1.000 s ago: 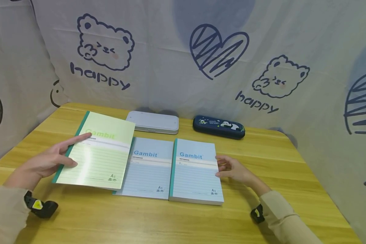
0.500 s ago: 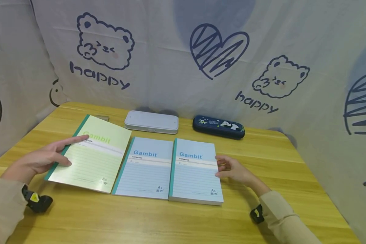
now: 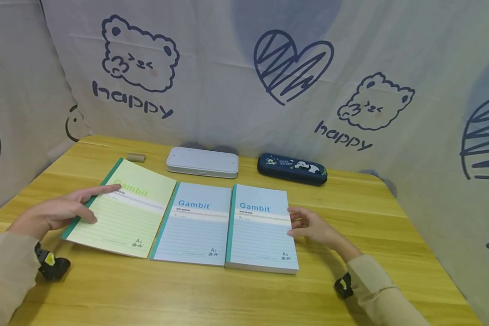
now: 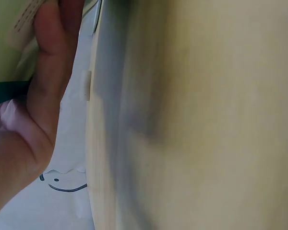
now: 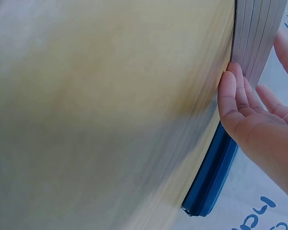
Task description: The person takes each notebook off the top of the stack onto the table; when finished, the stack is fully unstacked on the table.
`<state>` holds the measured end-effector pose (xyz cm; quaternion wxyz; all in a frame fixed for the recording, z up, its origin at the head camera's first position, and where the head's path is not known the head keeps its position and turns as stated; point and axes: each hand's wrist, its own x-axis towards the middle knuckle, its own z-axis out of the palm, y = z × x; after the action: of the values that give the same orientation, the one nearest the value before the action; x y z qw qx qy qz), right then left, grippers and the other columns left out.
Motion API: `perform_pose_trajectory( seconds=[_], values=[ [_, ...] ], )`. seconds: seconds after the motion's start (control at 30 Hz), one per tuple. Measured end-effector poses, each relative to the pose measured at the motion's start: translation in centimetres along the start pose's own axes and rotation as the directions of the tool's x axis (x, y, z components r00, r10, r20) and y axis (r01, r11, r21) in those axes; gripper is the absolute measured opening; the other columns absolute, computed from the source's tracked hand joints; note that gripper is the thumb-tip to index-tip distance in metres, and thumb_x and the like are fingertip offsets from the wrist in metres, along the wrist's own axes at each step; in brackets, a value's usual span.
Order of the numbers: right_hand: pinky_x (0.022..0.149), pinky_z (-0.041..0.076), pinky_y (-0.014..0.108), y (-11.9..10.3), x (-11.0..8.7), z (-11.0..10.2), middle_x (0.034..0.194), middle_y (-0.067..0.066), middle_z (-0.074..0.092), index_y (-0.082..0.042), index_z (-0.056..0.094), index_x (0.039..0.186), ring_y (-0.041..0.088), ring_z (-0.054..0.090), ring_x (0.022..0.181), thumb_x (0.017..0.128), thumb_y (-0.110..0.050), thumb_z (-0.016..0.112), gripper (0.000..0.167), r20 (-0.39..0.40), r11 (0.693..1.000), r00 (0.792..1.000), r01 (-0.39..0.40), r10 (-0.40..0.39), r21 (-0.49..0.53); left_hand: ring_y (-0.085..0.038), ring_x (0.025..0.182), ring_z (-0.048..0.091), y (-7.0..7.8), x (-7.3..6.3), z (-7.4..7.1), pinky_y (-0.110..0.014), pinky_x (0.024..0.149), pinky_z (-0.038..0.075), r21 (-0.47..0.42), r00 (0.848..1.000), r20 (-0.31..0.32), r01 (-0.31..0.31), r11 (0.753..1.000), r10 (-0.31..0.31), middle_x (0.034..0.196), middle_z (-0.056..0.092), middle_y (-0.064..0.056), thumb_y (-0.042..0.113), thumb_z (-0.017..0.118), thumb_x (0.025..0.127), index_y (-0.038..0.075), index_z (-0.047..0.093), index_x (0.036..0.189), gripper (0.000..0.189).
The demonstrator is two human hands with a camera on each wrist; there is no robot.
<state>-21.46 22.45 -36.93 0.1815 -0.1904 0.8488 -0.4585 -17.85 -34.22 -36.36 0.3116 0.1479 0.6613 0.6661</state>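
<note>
In the head view my left hand (image 3: 65, 210) grips the green-covered notebook (image 3: 130, 222) by its dark green spine, thumb and index finger over the cover. The other fingers lie beneath it, against its pale back (image 4: 9, 52) in the left wrist view. That notebook is close over the table at a slant. Right beside it a light blue notebook (image 3: 195, 235) lies flat. Further right sits a thicker pile of light blue notebooks (image 3: 262, 240). My right hand (image 3: 314, 228) touches the pile's right side with loosely bent fingers, at the page edges (image 5: 254, 33) in the right wrist view.
Along the back of the wooden table (image 3: 244, 299) are a white case (image 3: 202, 160), a dark blue panda pencil case (image 3: 292, 168) and a small tan piece (image 3: 136, 157). A printed cloth (image 3: 216, 90) hangs behind the table.
My left hand has carried the green notebook left and down, off the middle blue notebook it overlapped. The small tan piece behind it has come into sight. My right hand stays put.
</note>
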Motion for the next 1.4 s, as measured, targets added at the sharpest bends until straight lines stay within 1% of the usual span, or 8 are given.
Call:
perform_pose_trajectory(
  seconds=[0.27,0.4,0.47,0.57,0.67,1.0,1.1,1.4],
  values=[
    [0.082,0.044,0.037,0.0,0.1,0.0,0.116,0.025,0.048,0.009,0.032,0.131,0.033,0.051,0.100,0.080,-0.012,0.067,0.066,-0.002,1.000,1.000,0.004,-0.004,-0.002,-0.028,0.089,0.055,-0.2,0.1,0.3,-0.042,0.075,0.048,0.057,0.999,-0.045,0.028,0.998,-0.025,0.120,0.039,-0.007,-0.013,0.053,0.073,0.047,0.041,0.127,0.081],
    [0.082,0.044,0.038,-0.1,0.0,0.0,0.117,0.025,0.048,0.009,0.032,0.131,0.033,0.051,0.100,0.080,-0.012,0.067,0.066,0.000,1.000,1.000,0.003,-0.003,-0.003,-0.025,0.091,0.052,-0.2,-0.1,0.5,-0.038,0.076,0.047,0.142,0.995,-0.092,0.056,0.988,-0.043,0.135,0.012,-0.026,-0.011,0.056,0.074,0.038,0.015,0.142,0.093],
    [0.082,0.044,0.038,-0.1,0.0,0.0,0.117,0.025,0.048,0.009,0.032,0.131,0.033,0.051,0.101,0.080,-0.012,0.067,0.065,0.002,1.000,1.000,0.001,-0.001,-0.003,-0.023,0.093,0.050,-0.1,-0.1,0.5,-0.036,0.077,0.046,0.174,0.993,-0.102,0.070,0.982,-0.052,0.138,-0.007,-0.029,-0.010,0.058,0.074,0.028,0.003,0.144,0.097],
    [0.083,0.044,0.038,-0.2,0.0,0.0,0.117,0.024,0.048,0.008,0.032,0.132,0.033,0.051,0.101,0.080,-0.012,0.067,0.065,0.003,1.000,1.000,-0.001,0.001,-0.007,-0.023,0.095,0.048,0.1,-0.2,0.6,-0.035,0.076,0.046,0.201,0.991,-0.114,0.094,0.975,-0.072,0.139,-0.017,-0.028,-0.010,0.060,0.073,0.019,-0.004,0.144,0.099],
    [0.083,0.044,0.038,-0.2,0.0,0.0,0.117,0.024,0.048,0.008,0.032,0.132,0.033,0.051,0.101,0.080,-0.012,0.067,0.065,0.002,1.000,1.000,-0.001,0.001,-0.013,-0.029,0.098,0.044,0.2,-0.1,0.8,-0.037,0.077,0.046,0.241,0.985,-0.142,0.128,0.962,-0.095,0.138,-0.018,-0.028,-0.009,0.062,0.072,0.013,-0.005,0.143,0.100],
    [0.084,0.043,0.039,0.0,0.0,0.0,0.116,0.024,0.048,0.009,0.032,0.132,0.033,0.051,0.101,0.080,-0.013,0.067,0.066,0.001,1.000,1.000,0.006,-0.006,-0.012,-0.053,0.118,0.007,0.7,0.3,1.2,-0.059,0.089,0.027,0.458,0.961,-0.256,0.212,0.863,-0.100,0.137,-0.011,-0.036,-0.003,0.070,0.067,0.000,0.009,0.141,0.096],
    [0.084,0.043,0.039,0.0,0.1,0.0,0.116,0.024,0.048,0.009,0.032,0.131,0.033,0.051,0.100,0.079,-0.013,0.068,0.066,-0.001,1.000,1.000,0.004,-0.004,-0.012,-0.053,0.118,0.010,0.8,0.2,1.3,-0.057,0.088,0.030,0.478,0.958,-0.271,0.220,0.850,-0.096,0.137,-0.007,-0.037,0.001,0.072,0.067,-0.002,0.013,0.141,0.094],
    [0.085,0.042,0.040,0.1,0.1,-0.1,0.116,0.024,0.048,0.008,0.033,0.131,0.032,0.051,0.100,0.079,-0.012,0.068,0.067,-0.007,1.000,1.000,-0.002,0.002,-0.006,-0.033,0.097,0.045,0.7,-0.2,1.2,-0.035,0.073,0.045,0.433,0.953,-0.287,0.216,0.875,-0.094,0.133,0.012,-0.037,0.005,0.072,0.069,-0.008,0.020,0.137,0.087]
  ],
)
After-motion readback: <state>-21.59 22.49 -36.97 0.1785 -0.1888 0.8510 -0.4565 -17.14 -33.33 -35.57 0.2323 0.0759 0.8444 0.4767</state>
